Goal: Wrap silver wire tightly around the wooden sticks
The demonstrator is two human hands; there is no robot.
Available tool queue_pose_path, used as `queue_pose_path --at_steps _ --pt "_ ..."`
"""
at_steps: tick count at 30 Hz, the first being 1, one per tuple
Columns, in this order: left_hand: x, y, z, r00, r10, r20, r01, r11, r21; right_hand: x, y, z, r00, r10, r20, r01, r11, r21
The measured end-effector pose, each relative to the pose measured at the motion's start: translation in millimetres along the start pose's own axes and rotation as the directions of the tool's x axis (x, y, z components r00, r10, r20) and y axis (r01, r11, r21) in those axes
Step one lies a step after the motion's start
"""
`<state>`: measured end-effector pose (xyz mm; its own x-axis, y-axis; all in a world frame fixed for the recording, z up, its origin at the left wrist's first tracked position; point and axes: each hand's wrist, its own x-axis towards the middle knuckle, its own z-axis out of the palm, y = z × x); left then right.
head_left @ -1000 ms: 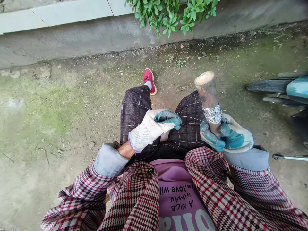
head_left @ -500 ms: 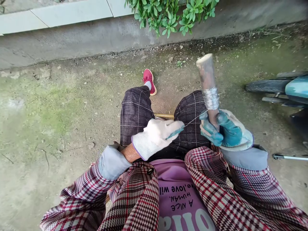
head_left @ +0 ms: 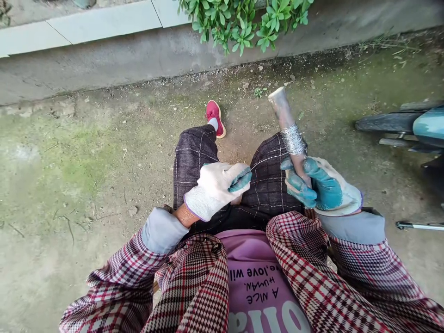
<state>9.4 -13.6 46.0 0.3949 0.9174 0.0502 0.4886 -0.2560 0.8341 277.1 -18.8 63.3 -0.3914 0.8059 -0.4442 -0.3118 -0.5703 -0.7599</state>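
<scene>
My right hand (head_left: 317, 185), in a white glove with a teal palm, is closed round the lower end of a wooden stick (head_left: 282, 108). The stick tilts up and to the left, its pale cut end at the top. Several turns of silvery wire (head_left: 293, 139) are wound round its middle, just above my fingers. A thin free length of that wire runs left across my knee to my left hand (head_left: 222, 187). Gloved alike, my left hand pinches the wire between thumb and fingers, over my lap. The wire's end inside the fingers is hidden.
A low concrete wall (head_left: 121, 69) with a pale tiled ledge crosses ahead, and a leafy green bush (head_left: 239, 23) hangs over it. A wheel (head_left: 385, 124) of a parked vehicle stands at right on bare, mossy ground. A metal rod (head_left: 419, 225) lies below it.
The stick has turned and now leans left. My left hand has drawn slightly left and its fingers have curled in, while the free wire has gone from straight to gently bowed.
</scene>
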Motion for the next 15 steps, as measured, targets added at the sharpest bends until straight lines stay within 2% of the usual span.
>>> queue_pose_path --at_steps 3,4,8,15 --pt "0.5 -1.8 -2.5 0.985 0.163 -0.048 -0.145 0.954 0.264 -0.2 1.0 0.9 1.000 0.004 0.016 -0.004 1.000 0.010" --pt "0.3 -1.1 -3.2 0.980 0.188 -0.070 -0.158 0.938 0.309 -0.4 1.3 1.3 1.000 0.006 0.017 -0.006 1.000 0.015" --pt "-0.1 1.5 -3.8 0.973 0.199 -0.119 -0.146 0.926 0.349 -0.8 2.8 2.0 1.000 0.010 0.003 -0.010 1.000 0.026" --pt "1.2 1.7 -5.9 0.974 0.213 -0.072 -0.173 0.914 0.366 -0.3 4.4 -1.0 0.999 0.013 0.036 -0.013 1.000 0.016"
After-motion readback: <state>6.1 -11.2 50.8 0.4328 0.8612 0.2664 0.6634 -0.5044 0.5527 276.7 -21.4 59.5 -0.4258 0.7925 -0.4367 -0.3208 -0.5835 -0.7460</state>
